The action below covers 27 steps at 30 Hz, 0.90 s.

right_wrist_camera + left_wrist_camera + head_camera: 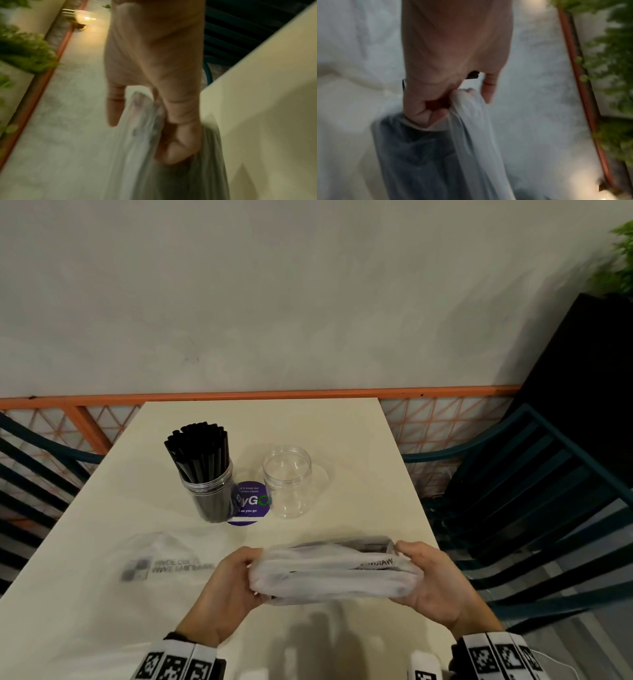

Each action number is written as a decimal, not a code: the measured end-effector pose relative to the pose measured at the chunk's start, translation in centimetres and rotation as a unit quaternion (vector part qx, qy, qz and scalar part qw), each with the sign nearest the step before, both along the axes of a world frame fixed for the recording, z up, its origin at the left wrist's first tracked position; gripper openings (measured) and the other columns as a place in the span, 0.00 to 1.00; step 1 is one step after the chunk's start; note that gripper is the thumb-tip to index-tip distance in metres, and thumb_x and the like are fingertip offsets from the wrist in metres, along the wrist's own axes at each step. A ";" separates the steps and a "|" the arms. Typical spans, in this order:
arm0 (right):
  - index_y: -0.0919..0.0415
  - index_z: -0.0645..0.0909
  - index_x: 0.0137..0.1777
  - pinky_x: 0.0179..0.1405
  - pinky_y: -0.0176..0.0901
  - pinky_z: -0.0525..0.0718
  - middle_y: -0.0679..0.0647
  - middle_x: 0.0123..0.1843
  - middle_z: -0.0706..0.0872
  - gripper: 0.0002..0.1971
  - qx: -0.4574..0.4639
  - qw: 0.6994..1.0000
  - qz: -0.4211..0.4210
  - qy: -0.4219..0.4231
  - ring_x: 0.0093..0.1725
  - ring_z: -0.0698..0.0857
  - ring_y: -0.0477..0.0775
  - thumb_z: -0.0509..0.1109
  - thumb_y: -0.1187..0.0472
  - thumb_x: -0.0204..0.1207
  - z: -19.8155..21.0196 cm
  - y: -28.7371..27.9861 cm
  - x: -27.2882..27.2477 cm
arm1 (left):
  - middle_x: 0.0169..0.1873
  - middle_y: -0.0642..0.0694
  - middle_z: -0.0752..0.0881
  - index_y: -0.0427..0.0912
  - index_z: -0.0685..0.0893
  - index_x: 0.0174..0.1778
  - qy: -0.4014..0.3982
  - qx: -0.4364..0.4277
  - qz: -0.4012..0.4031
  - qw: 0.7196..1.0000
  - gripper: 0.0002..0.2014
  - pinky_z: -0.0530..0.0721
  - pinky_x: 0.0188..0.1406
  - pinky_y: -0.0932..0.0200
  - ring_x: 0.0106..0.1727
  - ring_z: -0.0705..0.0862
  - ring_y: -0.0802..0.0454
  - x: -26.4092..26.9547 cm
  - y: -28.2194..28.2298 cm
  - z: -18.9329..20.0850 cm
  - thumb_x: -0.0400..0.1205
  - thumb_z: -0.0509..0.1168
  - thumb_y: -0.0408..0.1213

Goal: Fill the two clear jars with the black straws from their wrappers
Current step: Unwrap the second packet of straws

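A clear jar (211, 494) packed with black straws (198, 451) stands at the table's middle left. An empty clear jar (288, 484) stands to its right. Nearer to me, both hands hold a cloudy plastic wrapper of black straws (334, 571) level above the table. My left hand (236, 580) grips its left end, and my right hand (430, 580) grips its right end. In the left wrist view, curled fingers (426, 108) bunch the wrapper (471, 128). The right wrist view shows fingers (178, 147) curled round the wrapper (142, 135).
An empty printed wrapper (161, 563) lies flat on the cream table (102, 628) at the left. A purple round sticker (249, 503) sits between the jars. Dark slatted chairs (534, 491) flank the table, and an orange rail (260, 395) runs behind it.
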State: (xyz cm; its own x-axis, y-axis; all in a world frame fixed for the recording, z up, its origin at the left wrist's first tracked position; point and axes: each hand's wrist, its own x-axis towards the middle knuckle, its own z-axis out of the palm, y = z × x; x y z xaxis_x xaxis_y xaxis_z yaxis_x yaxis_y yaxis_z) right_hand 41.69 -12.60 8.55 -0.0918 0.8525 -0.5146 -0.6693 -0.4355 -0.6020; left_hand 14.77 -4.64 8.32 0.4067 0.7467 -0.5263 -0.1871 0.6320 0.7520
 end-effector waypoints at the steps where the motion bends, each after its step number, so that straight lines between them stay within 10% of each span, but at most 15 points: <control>1: 0.58 0.79 0.46 0.32 0.47 0.87 0.62 0.42 0.89 0.19 0.009 1.000 -0.003 -0.025 0.38 0.88 0.60 0.79 0.66 0.55 -0.1 -0.2 0.3 | 0.39 0.40 0.85 0.38 0.80 0.44 0.037 0.029 -0.015 0.999 0.16 0.76 0.31 0.56 0.35 0.81 0.48 0.0 -0.1 -0.1 0.63 0.68 0.40; 4: 0.55 0.68 0.53 0.37 0.45 0.84 0.62 0.46 0.81 0.19 0.023 0.958 0.036 -0.284 0.41 0.82 0.58 0.70 0.74 0.69 -0.3 -0.5 0.1 | 0.45 0.40 0.81 0.44 0.72 0.52 0.197 0.132 -0.081 0.968 0.22 0.78 0.32 0.60 0.41 0.79 0.45 0.6 -0.6 -0.4 0.66 0.74 0.38; 8: 0.55 0.71 0.47 0.31 0.34 0.75 0.56 0.45 0.79 0.08 0.031 0.771 0.004 -0.636 0.38 0.78 0.51 0.63 0.69 0.77 -1.0 0.4 -1.3 | 0.47 0.44 0.78 0.45 0.69 0.55 0.294 0.215 -0.110 0.925 0.21 0.82 0.37 0.67 0.46 0.80 0.53 1.7 -1.0 -0.5 0.72 0.72 0.33; 14: 0.54 0.63 0.39 0.23 0.38 0.71 0.54 0.30 0.76 0.12 0.014 0.745 -0.050 -0.665 0.27 0.72 0.49 0.60 0.69 0.79 -0.8 -0.1 -0.6 | 0.39 0.42 0.78 0.46 0.68 0.55 0.414 0.226 -0.065 0.879 0.20 0.77 0.35 0.61 0.39 0.80 0.48 1.4 -0.2 -0.6 0.73 0.70 0.37; 17: 0.45 0.63 0.33 0.30 0.33 0.69 0.47 0.32 0.72 0.17 0.108 0.688 0.051 -0.715 0.33 0.72 0.50 0.56 0.65 0.80 -0.4 -0.9 -1.0 | 0.48 0.41 0.69 0.38 0.70 0.51 0.471 0.267 0.020 0.840 0.16 0.72 0.40 0.54 0.42 0.76 0.39 1.3 0.1 -1.0 0.74 0.68 0.35; 21: 0.37 0.75 0.66 0.48 0.30 0.72 0.52 0.52 0.72 0.26 0.152 0.637 0.291 -0.697 0.51 0.73 0.51 0.51 0.69 0.82 -0.9 -1.2 -1.8 | 0.32 0.42 0.77 0.35 0.69 0.44 0.463 0.294 0.023 0.836 0.09 0.72 0.30 0.56 0.33 0.76 0.45 1.0 0.4 -0.9 0.76 0.65 0.32; 27: 0.51 0.68 0.74 0.52 0.34 0.74 0.52 0.58 0.77 0.23 0.102 0.634 0.230 -0.731 0.57 0.76 0.50 0.64 0.55 0.79 -1.2 -0.3 -3.3 | 0.33 0.44 0.78 0.51 0.64 0.35 0.409 0.392 -0.114 0.816 0.17 0.76 0.32 0.64 0.33 0.77 0.48 1.6 -0.7 -0.9 0.73 0.63 0.25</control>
State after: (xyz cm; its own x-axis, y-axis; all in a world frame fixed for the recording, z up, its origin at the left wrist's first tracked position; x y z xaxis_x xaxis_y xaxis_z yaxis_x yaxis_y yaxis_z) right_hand 38.36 -12.86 7.37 0.0923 0.9712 -0.2195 0.8395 -0.1944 -0.5074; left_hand 16.39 -5.34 7.40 0.3344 0.9383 -0.0884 0.6351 -0.1551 0.7567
